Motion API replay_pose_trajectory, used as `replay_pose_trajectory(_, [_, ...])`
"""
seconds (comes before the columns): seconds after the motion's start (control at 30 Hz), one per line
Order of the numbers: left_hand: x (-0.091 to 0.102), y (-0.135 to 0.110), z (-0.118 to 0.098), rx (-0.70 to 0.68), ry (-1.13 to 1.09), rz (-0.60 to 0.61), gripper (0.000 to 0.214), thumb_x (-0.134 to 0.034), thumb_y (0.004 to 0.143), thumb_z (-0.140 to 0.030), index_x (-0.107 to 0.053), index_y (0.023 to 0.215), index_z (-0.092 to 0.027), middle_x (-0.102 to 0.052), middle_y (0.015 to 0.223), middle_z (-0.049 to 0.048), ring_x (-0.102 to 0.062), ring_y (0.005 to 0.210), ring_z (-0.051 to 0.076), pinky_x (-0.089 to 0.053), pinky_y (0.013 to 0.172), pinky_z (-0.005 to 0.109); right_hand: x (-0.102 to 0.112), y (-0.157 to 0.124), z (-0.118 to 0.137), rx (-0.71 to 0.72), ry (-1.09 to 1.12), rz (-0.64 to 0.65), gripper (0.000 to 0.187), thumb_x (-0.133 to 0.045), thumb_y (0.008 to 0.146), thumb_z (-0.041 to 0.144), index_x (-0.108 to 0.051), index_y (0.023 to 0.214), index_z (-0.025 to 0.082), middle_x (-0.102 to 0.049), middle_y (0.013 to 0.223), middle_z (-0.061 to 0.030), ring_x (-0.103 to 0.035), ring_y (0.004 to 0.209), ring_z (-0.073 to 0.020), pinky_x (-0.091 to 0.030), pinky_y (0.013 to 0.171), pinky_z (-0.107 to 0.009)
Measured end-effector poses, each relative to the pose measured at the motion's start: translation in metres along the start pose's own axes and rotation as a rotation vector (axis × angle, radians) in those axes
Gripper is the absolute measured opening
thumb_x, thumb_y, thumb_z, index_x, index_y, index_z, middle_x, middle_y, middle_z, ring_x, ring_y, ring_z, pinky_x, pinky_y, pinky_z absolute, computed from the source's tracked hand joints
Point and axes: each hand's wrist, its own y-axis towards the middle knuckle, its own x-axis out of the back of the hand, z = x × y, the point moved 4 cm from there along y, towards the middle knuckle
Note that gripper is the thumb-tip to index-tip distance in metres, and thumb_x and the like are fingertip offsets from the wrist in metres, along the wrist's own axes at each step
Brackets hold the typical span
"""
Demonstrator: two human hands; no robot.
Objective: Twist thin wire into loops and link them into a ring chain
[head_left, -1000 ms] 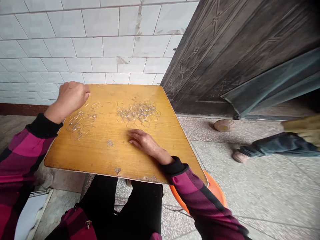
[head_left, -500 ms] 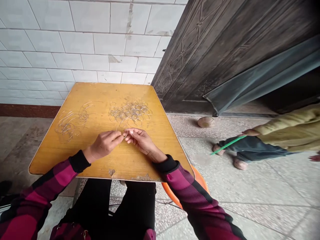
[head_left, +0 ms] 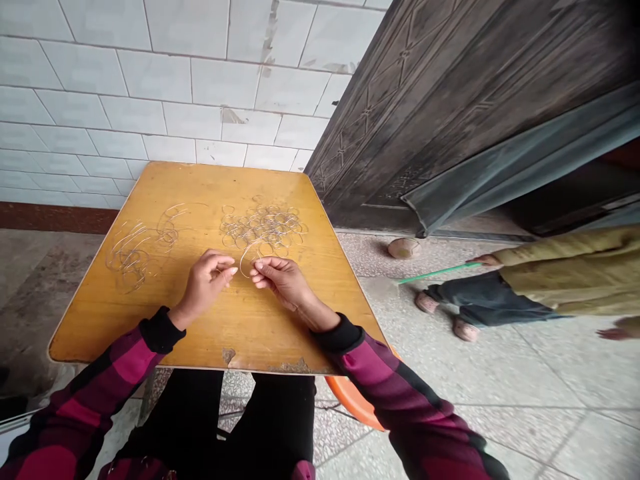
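Pinching a thin curved wire (head_left: 242, 259) between thumb and fingers, the right hand (head_left: 283, 279) in the head view is holding it above the worktop (head_left: 280, 340), just in front of a pile of wire rings (head_left: 265, 223), while the left hand (head_left: 203, 283) is hovering beside it, fingers slightly parted with nothing visible between them. Too light a pinch could be letting the springy wire flick away, or its curve could be snagging the rings. Faint marks are showing on the dark door (head_left: 380, 133), too unclear to read.
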Motion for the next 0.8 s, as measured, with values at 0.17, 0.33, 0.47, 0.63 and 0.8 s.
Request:
replay_pose_trajectory(0.17, [-0.007,0.0,0.009,0.405,-0.403,0.102,0.025,-0.072,0.073,-0.037,-0.068,0.079,-0.013,-0.062,0.061,0.0009,-0.055,0.052,0.01,-0.046,0.051,0.023,-0.015,0.006,-0.001,-0.018,0.007,0.056,0.03,-0.085,0.06,0.036,-0.072,0.075,0.014,-0.072,0.067,-0.0009,-0.065,0.052,-0.007,-0.053,0.05,-0.015])
replay_pose_trajectory(0.33, [-0.007,0.001,0.008,0.514,-0.636,0.039,0.025,-0.08,0.064,-0.033,-0.069,0.074,-0.013,-0.068,0.071,0.0039,-0.059,0.06,0.01,-0.046,0.055,0.021,-0.019,0.009,-0.011,-0.078,0.228,0.113,0.026,-0.083,0.067,0.028,-0.072,0.084,0.013,-0.075,0.073,-0.0016,-0.068,0.059,-0.0068,-0.056,0.055,-0.012])
replay_pose_trajectory(0.47, [-0.006,0.002,0.011,0.566,-0.738,0.003,0.028,-0.084,0.059,-0.031,-0.069,0.075,-0.013,-0.069,0.069,0.0029,-0.059,0.059,0.009,-0.046,0.055,0.02,-0.022,0.008,-0.019,-0.138,0.385,0.2,0.021,-0.078,0.073,0.021,-0.069,0.09,0.014,-0.074,0.076,-0.0004,-0.069,0.06,-0.0075,-0.058,0.057,-0.014])
replay_pose_trajectory(0.63, [-0.009,-0.001,0.01,0.595,-0.75,0.038,0.028,-0.083,0.062,-0.033,-0.069,0.075,-0.013,-0.068,0.067,0.0023,-0.057,0.056,0.008,-0.045,0.052,0.02,-0.026,0.004,-0.024,-0.221,0.451,0.348,0.014,-0.075,0.077,0.02,-0.067,0.086,0.014,-0.071,0.074,0.0003,-0.067,0.06,-0.0066,-0.057,0.054,-0.013])
replay_pose_trajectory(0.8, [-0.011,-0.003,0.008,0.58,-0.708,0.088,0.027,-0.081,0.064,-0.036,-0.069,0.073,-0.013,-0.066,0.065,0.0026,-0.057,0.055,0.009,-0.045,0.052,0.021,-0.026,0.006,-0.03,-0.277,0.456,0.38,0.013,-0.074,0.078,0.019,-0.066,0.082,0.011,-0.068,0.068,0.0008,-0.066,0.058,-0.0058,-0.056,0.052,-0.011])
